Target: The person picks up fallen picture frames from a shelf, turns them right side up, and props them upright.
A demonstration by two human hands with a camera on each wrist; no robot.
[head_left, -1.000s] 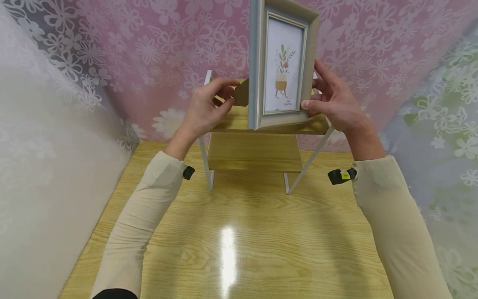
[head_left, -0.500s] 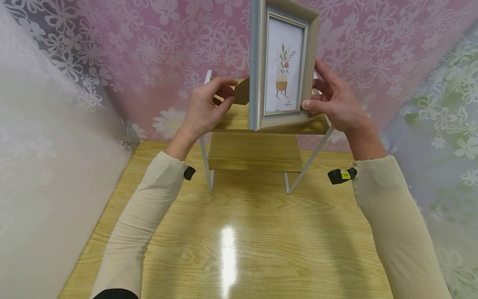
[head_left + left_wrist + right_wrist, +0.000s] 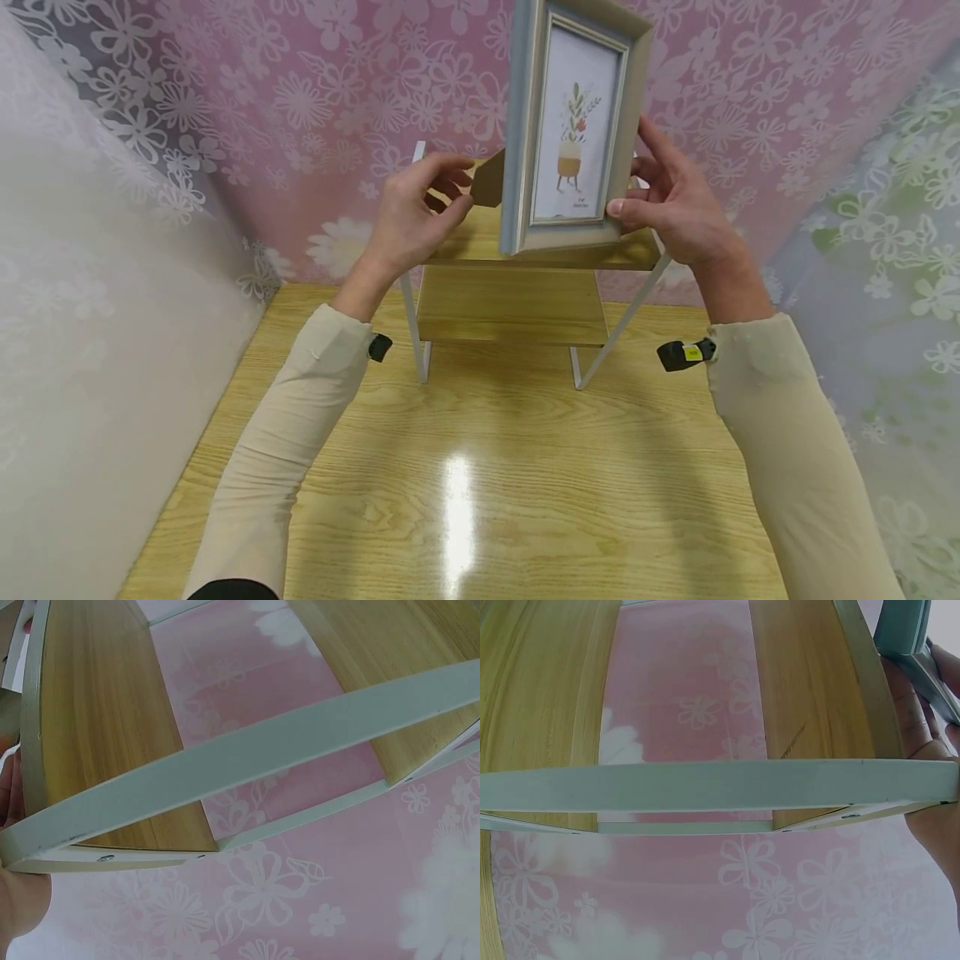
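Note:
A pale blue-grey and cream picture frame (image 3: 542,167) with a potted-plant print (image 3: 576,125) is held upright and turned slightly, above the shelf unit's top. My right hand (image 3: 682,200) grips its lower right edge, thumb on the front and fingers behind. At the frame's left, a brown back stand (image 3: 489,179) sticks out, and my left hand (image 3: 416,208) holds its outer edge between curled fingers and thumb. In the right wrist view, a frame corner (image 3: 909,652) shows by the right hand (image 3: 930,769). Only part of the left hand (image 3: 19,907) appears in the left wrist view.
Below the hands stands a shelf unit with a wooden top board (image 3: 480,237), a lower board (image 3: 510,304) and white metal legs (image 3: 626,321). A pink floral wall (image 3: 337,108) rises behind it. Pale walls flank the wooden floor (image 3: 510,467).
The picture frame has shifted slightly right and tilted a little, its lower left corner rising. The back stand has moved up slightly with it. Both hands have stayed nearly in place.

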